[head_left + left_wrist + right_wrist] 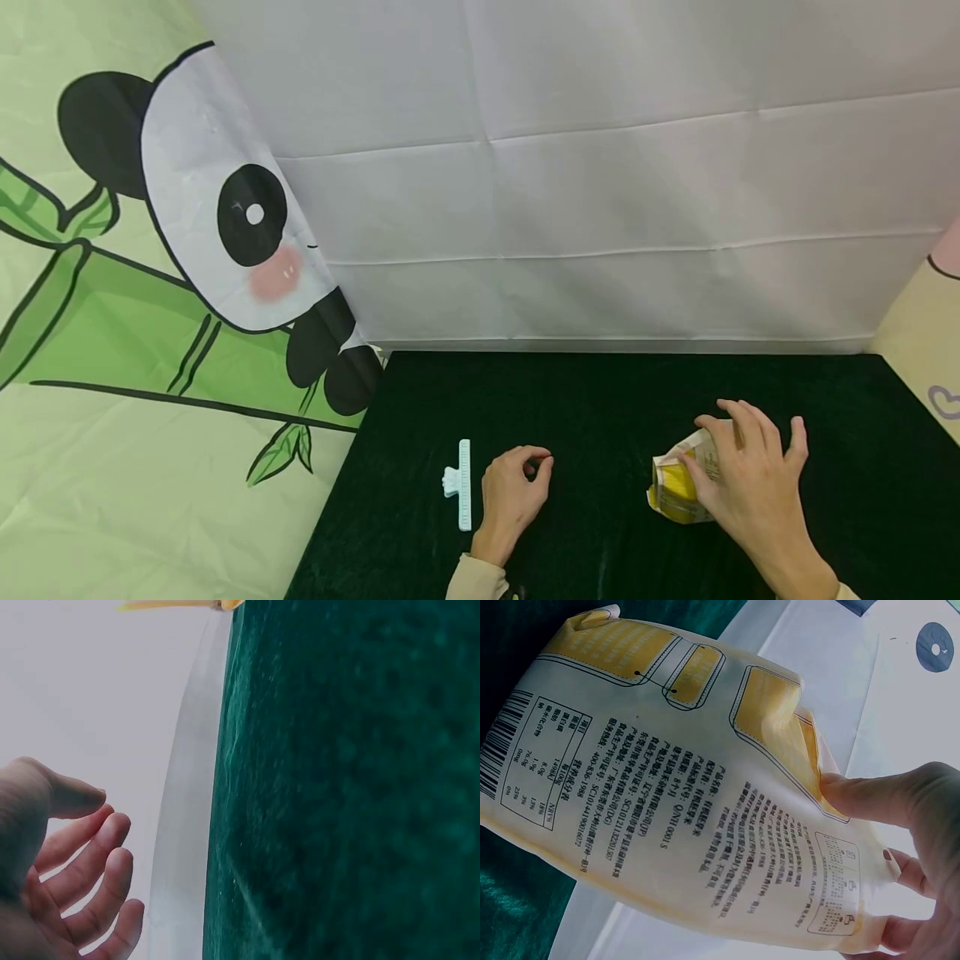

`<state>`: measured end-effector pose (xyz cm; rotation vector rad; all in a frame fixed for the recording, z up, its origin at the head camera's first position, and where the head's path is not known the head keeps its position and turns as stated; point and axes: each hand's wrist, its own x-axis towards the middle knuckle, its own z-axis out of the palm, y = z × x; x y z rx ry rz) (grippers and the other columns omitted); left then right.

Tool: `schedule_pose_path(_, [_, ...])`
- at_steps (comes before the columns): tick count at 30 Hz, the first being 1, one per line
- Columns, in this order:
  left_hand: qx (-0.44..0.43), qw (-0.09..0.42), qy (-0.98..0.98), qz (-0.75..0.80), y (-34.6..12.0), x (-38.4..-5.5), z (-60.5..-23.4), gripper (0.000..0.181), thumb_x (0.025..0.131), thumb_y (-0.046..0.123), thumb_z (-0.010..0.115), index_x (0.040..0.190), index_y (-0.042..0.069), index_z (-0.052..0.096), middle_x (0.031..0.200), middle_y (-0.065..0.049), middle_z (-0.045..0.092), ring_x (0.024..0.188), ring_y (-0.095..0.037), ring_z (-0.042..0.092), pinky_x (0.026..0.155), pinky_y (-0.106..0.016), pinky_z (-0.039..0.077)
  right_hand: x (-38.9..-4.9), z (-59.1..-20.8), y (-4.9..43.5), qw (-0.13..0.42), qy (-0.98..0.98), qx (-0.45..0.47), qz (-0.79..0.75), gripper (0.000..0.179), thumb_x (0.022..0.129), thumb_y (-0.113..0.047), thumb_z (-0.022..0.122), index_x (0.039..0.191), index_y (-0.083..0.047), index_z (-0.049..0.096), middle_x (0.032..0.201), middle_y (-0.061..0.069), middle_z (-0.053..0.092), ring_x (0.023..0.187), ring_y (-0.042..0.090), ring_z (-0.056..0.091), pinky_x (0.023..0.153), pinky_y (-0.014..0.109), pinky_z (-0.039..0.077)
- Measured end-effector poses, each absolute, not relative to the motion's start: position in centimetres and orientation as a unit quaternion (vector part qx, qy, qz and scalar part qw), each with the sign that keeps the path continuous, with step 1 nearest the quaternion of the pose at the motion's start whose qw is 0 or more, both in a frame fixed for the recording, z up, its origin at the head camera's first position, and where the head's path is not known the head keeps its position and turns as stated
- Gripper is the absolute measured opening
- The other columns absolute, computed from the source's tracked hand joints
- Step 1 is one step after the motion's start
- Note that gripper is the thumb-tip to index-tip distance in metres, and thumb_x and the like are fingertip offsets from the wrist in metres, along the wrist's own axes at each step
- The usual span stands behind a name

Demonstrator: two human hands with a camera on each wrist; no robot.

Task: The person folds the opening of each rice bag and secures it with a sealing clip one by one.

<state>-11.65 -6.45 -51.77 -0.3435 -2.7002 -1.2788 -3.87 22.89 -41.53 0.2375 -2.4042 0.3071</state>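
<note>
My right hand [753, 475] grips a yellow and white plastic food packet [677, 483] by its upper end. In the right wrist view the packet [667, 772] shows printed text, a barcode and a creased top, with the thumb [877, 799] on one face and fingers on the other. Left of it, my left hand [513, 492] is over the dark green cloth, holding nothing. Its thumb tip comes close to the index fingertip, and the other fingers [101, 892] are loosely bent. Just left of that hand lies a pale blue bag clip [464, 485].
A dark green cloth [592, 400] covers the table. Behind it hangs a creased white sheet [600, 192]. A green panda-printed curtain [187, 358] borders the left side, and a cream cloth [918, 333] the right.
</note>
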Motion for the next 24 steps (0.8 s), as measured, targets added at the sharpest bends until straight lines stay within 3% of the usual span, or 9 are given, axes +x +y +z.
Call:
schedule_pose_path(17, [-0.090,0.106,-0.893,-0.427,-8.8,-11.8,-52.4,0.010,0.101,0.033,0.072,0.104,0.028,0.080,0.102,0.011,0.077,0.090,-0.006,0.065,0.078,-0.027,0.051,-3.4,-41.9,22.2,0.352,-0.924,0.086,0.121,0.089,0.102,-0.078,0.022,0.119,-0.001,0.064,0.135,0.035,0.054,0.126,0.059,0.044,0.116,0.087,0.006])
schedule_pose_path(24, [-0.046,0.135,-0.893,-0.428,-10.7,-12.3,-52.7,0.007,0.098,0.029,0.076,0.101,0.025,0.081,0.097,0.010,0.077,0.089,-0.010,0.067,0.078,-0.030,0.052,-3.2,-42.1,21.9,0.353,-0.924,0.084,0.119,0.089,0.102,-0.077,0.022,0.119,0.000,0.064,0.135,0.035,0.054,0.127,0.059,0.043,0.117,0.087,0.005])
